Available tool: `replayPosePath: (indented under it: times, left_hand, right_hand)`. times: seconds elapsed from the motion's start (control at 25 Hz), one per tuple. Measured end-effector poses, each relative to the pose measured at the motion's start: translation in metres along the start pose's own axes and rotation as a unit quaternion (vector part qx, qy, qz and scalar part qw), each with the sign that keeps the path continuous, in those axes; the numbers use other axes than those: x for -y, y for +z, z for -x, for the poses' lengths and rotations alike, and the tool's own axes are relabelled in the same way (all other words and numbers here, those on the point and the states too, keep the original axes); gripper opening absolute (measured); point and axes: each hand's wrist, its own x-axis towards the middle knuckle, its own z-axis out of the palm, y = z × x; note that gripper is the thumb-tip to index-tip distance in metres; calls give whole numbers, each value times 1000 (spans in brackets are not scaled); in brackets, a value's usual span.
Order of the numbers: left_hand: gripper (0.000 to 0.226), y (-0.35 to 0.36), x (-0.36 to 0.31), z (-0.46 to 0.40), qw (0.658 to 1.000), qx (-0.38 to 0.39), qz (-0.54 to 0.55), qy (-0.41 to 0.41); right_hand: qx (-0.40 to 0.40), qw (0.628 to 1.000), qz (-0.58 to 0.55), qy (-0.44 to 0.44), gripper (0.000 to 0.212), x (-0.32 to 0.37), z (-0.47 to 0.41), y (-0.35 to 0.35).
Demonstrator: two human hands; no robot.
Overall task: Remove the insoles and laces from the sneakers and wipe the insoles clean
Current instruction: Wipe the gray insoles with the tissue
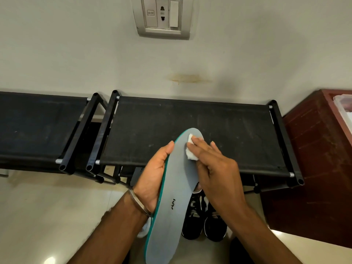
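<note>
A long grey insole [171, 206] with a teal edge is held up in front of me, toe end pointing away. My left hand [154, 174] grips it along its left edge, thumb on the rim. My right hand [211, 168] lies over the toe half and presses a small white wad of tissue [191, 151] onto the grey surface with its fingers. Below the insole, a pair of black sneakers with white laces [204, 218] stands on the floor, partly hidden by my right wrist and the insole.
A black fabric-topped shoe rack [190, 119] stands against the wall ahead, a second one [34, 122] to its left. A dark red cabinet [314, 149] stands at the right. Something white [144, 229] shows under my left wrist. The floor is pale tile [47, 216].
</note>
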Motion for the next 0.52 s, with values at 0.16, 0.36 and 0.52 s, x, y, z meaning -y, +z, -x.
replayPosePath:
  times: [0.16, 0.36, 0.52]
  left_hand:
    - [47, -2, -1, -2, 999, 2, -4, 36]
    - [48, -9, -7, -4, 998, 2, -22, 64]
    - [75, -12, -9, -3, 998, 20, -49, 36]
  right_hand:
    - [2, 1000, -13, 13, 53, 5, 4, 3]
    - [48, 998, -16, -46, 50, 6, 2, -2]
    - [-22, 1000, -12, 4, 54, -8, -5, -16]
